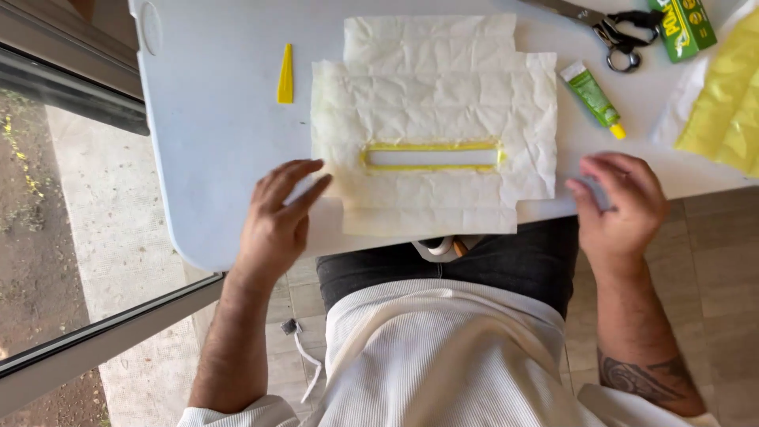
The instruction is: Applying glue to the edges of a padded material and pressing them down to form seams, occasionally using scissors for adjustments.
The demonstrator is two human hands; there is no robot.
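A crinkled white paper sheet [433, 103], cut in a cross-like shape with a long yellow-edged slot [432, 156] in it, lies flat on a white table [213, 119]. My left hand [277, 217] rests on the table at the sheet's lower left edge, fingers spread and touching the paper. My right hand [621, 202] hovers at the table's near edge just right of the sheet, fingers loosely curled, with nothing visible in it.
A small yellow wedge-shaped tool [285, 75] lies left of the sheet. A green glue tube with a yellow cap [594, 98], scissors [609, 28], a green box [685, 25] and yellow material [727, 103] sit at the right. A window frame runs along the left.
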